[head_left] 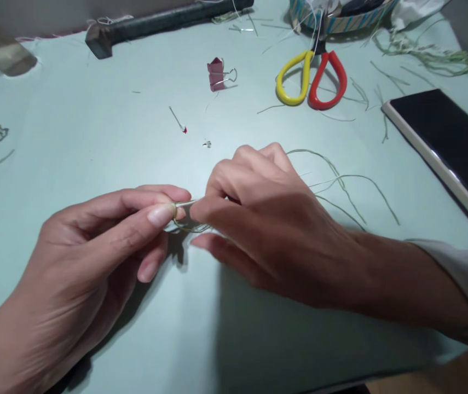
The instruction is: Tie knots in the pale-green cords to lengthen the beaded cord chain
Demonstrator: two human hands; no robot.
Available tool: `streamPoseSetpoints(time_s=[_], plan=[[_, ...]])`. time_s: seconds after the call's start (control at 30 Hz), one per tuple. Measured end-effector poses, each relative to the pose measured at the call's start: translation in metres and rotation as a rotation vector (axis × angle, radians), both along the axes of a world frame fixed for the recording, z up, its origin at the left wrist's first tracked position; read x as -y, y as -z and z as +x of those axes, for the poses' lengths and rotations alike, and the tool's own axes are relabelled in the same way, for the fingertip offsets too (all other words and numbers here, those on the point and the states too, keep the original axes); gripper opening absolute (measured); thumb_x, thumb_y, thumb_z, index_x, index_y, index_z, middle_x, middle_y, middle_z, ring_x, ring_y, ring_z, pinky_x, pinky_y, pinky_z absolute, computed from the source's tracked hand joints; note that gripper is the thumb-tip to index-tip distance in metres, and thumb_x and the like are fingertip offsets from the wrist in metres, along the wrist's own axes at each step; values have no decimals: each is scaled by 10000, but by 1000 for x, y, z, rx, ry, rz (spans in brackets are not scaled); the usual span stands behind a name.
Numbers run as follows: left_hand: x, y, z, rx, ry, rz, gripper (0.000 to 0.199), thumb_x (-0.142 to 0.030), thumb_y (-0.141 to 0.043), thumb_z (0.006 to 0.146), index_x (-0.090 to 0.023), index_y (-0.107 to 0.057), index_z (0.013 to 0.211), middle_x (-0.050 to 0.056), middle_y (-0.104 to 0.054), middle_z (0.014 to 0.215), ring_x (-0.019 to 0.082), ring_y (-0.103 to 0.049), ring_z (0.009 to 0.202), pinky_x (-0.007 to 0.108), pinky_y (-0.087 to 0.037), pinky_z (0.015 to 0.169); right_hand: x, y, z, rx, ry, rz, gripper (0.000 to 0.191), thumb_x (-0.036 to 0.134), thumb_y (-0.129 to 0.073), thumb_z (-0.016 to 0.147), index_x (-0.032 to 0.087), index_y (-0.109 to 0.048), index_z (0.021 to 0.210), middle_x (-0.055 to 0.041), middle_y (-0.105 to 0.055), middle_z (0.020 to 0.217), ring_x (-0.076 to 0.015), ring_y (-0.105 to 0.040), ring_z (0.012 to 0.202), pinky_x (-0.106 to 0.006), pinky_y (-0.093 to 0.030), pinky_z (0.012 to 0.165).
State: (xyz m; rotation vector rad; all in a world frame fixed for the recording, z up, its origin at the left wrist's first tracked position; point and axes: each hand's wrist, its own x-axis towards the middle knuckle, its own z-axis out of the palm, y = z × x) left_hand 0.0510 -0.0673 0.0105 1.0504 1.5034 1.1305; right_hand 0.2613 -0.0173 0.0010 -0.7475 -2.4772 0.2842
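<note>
Your left hand point(94, 249) pinches green thread point(192, 230) and a slim rod point(185, 203) between thumb and forefinger; your right hand point(272, 224) has its fingertips closed on the rod's other end. The thread lies between both hands. Beyond: 1 pin point(177, 119), 1 binder clip point(216, 75), scissors point(306, 71) with 2 coloured handles.

A phone point(447, 148) lies right of the scissors point(319, 48), a binder clip point(216, 75) left of them.

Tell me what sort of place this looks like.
Likely a handicraft work area: the pale green tabletop holds metal scissors with one yellow and one red handle, a loose bundle of thin green thread and a purplish binder clip.
</note>
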Motion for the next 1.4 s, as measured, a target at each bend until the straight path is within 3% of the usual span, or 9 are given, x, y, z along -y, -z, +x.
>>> streamPoseSetpoints(time_s=[0.13, 0.3, 0.5, 0.63, 0.8, 0.97, 1.1, 1.23, 1.4], plan=[[-1, -3, 1, 1, 12, -10, 100, -267, -934, 855, -308, -926, 765, 25, -774, 791, 47, -431, 422, 252, -462, 396, -5, 5, 1, -4, 1, -26, 304, 73, -493, 1057, 225, -719, 921, 3, -598, 860, -199, -555, 849, -431, -451, 832], [-2, -2, 1, -33, 23, -5, 122, -336, -937, 848, -308, -918, 731, 20, -685, 659, 59, -375, 394, 285, -433, 374, -4, 4, 0, 18, -1, -56, 243, 138, -531, 1096, 202, -739, 989, -9, -633, 872, -201, -552, 840, -424, -446, 814], [2, 0, -2, 29, 41, -67, 63, -346, -980, 825, -349, -929, 788, 32, -820, 795, 85, -444, 408, 290, -432, 363, -5, 8, 1, -46, -46, -42, 311, 7, -505, 1033, 191, -752, 994, 4, -642, 852, -187, -543, 825, -402, -366, 783], [0, 2, 0, 20, 36, -58, 59, -342, -982, 824, -337, -934, 791, 33, -860, 885, 68, -438, 412, 303, -499, 404, -4, 3, 5, -68, -34, -99, 326, 39, -498, 1032, 186, -785, 992, 6, -664, 861, -178, -568, 818, -395, -358, 790], [1, 3, -2, 13, 10, -64, 104, -354, -995, 807, -327, -918, 742, 50, -887, 987, 62, -445, 405, 307, -497, 391, -5, 1, 8, -40, 59, 3, 270, 155, -521, 1053, 215, -738, 903, 17, -591, 795, -174, -540, 796, -379, -364, 793], [3, 2, -4, 44, 15, -95, 101, -354, -1008, 802, -328, -920, 761, 54, -863, 867, 72, -426, 404, 309, -473, 389, -8, 5, 9, 23, 92, 63, 235, 179, -516, 1060, 233, -693, 914, 6, -605, 823, -193, -583, 852, -396, -428, 832], [0, -1, 0, 46, 42, -86, 103, -327, -994, 792, -301, -917, 729, 67, -866, 885, 62, -463, 417, 270, -401, 381, -2, -4, 3, -30, 93, 36, 319, 155, -429, 1072, 266, -714, 984, 50, -601, 809, -157, -519, 752, -381, -401, 803], [-3, -3, 3, 27, 73, -75, 87, -315, -959, 805, -301, -927, 726, 69, -849, 814, 65, -456, 423, 264, -405, 390, 4, -15, -6, 1, -20, -28, 483, 73, -327, 1063, 258, -653, 759, 62, -422, 623, -141, -441, 629, -370, -354, 743], [-2, 0, 0, 22, 68, -66, 131, -256, -879, 873, -291, -931, 757, 55, -774, 698, 75, -501, 452, 220, -416, 399, 6, -13, -4, -38, -1, -54, 466, 68, -404, 1061, 240, -702, 748, 59, -505, 634, -141, -514, 642, -386, -350, 707]])
